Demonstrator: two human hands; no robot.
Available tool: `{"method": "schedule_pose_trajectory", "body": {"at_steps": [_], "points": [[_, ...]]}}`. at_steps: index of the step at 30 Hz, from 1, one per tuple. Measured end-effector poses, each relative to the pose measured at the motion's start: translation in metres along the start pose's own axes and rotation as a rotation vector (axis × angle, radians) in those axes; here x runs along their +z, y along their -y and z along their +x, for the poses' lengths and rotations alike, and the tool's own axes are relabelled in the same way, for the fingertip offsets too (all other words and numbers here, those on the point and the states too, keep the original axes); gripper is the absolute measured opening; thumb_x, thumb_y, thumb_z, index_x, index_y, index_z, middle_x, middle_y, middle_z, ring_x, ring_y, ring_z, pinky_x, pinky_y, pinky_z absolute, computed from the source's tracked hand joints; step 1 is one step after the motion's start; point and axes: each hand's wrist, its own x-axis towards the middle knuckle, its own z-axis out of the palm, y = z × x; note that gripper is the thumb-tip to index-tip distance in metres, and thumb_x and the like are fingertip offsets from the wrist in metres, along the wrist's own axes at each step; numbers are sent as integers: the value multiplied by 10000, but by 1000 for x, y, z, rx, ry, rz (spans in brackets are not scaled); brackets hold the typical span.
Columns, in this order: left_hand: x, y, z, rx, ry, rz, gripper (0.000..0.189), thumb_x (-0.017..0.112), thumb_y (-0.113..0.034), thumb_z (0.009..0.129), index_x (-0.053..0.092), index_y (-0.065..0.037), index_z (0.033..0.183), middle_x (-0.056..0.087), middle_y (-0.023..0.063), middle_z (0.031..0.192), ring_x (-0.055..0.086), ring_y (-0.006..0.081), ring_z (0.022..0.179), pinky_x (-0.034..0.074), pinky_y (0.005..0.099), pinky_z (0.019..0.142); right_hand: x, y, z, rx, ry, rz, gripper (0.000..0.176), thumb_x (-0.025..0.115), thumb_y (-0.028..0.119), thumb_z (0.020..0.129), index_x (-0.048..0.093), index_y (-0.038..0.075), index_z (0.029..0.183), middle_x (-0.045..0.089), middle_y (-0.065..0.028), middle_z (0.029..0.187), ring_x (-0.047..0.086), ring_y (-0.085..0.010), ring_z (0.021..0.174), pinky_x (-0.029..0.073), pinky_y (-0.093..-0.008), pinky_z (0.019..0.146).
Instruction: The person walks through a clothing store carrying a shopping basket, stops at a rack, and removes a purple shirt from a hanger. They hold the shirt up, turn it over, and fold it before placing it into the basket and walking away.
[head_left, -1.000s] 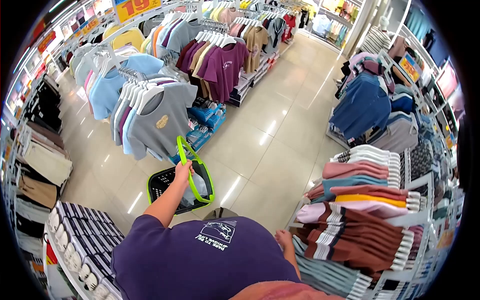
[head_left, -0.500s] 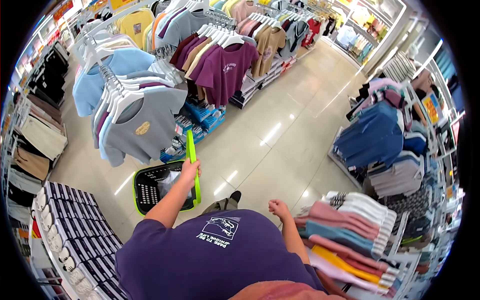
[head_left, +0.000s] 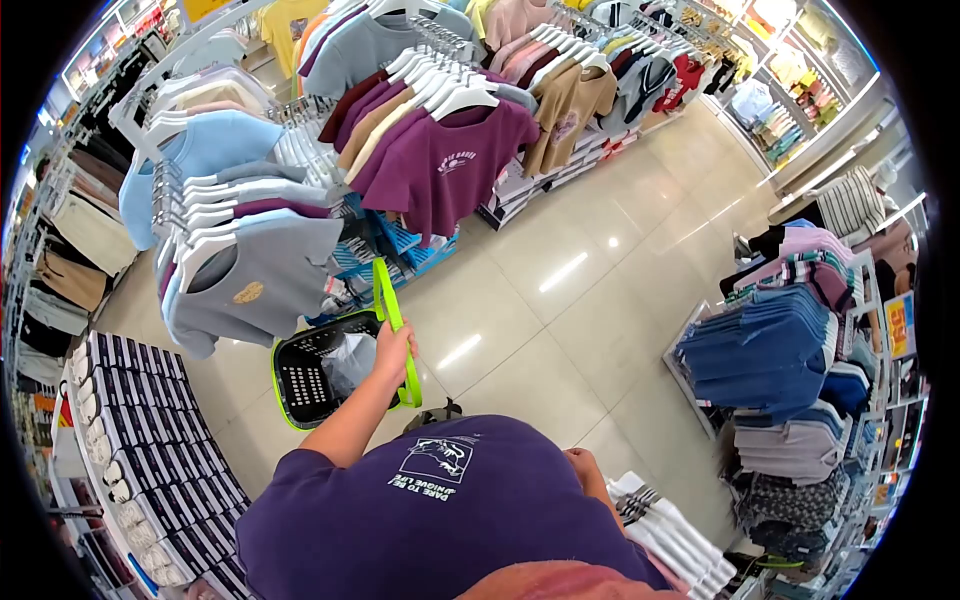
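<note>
My left hand (head_left: pixel 393 345) is wrapped round the bright green handle (head_left: pixel 384 285) of a black shopping basket (head_left: pixel 300 375). The basket hangs low at my left front, and a clear-whitish plastic bag (head_left: pixel 350 360) lies inside it. Close by, past the basket, a grey T-shirt (head_left: pixel 255 280) hangs at the front of a rack. My right hand (head_left: pixel 582 464) is low at my right side, its fingers loosely curled and partly hidden by my shirt; nothing shows in it. Behind that hand are white garments on hangers (head_left: pixel 670 535).
Purple T-shirts (head_left: pixel 455 165) and other tops hang on racks ahead. Stacked shoe boxes (head_left: pixel 140 400) with shoes along their edge stand at left. Blue shirts (head_left: pixel 765 345) hang on a right-hand rack. A shiny tiled aisle (head_left: pixel 545 310) runs ahead between the racks.
I have moved forward along the aisle, with the basket still in my left hand. The right-hand garments have slid back past me, and my right hand has drawn nearer my body.
</note>
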Motion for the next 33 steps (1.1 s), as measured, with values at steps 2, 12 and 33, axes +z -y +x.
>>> {"method": "schedule_pose_trajectory", "body": {"at_steps": [2,12,33], "points": [[28,5,16,31,-58,-16,216,540,-70,864,460,-53,1064,492,40,718,480,138,496,380,283,429,-20,12,26,17,42,-36,323,658,309,836,653,32,1002,654,-69,793,613,-150,602,467,-274,506],[168,38,98,117,-183,-23,164,560,-126,911,464,-106,1044,482,13,691,475,130,498,377,282,436,-172,120,142,-224,61,-173,323,647,288,821,677,15,989,678,-81,776,649,-149,633,500,-289,533],[355,85,198,-21,-297,23,167,573,-173,909,482,-109,1033,469,-2,673,427,94,493,340,254,430,-244,454,287,-526,557,-398,388,646,297,867,624,8,1124,677,-79,864,648,-143,749,483,-270,611]]}}
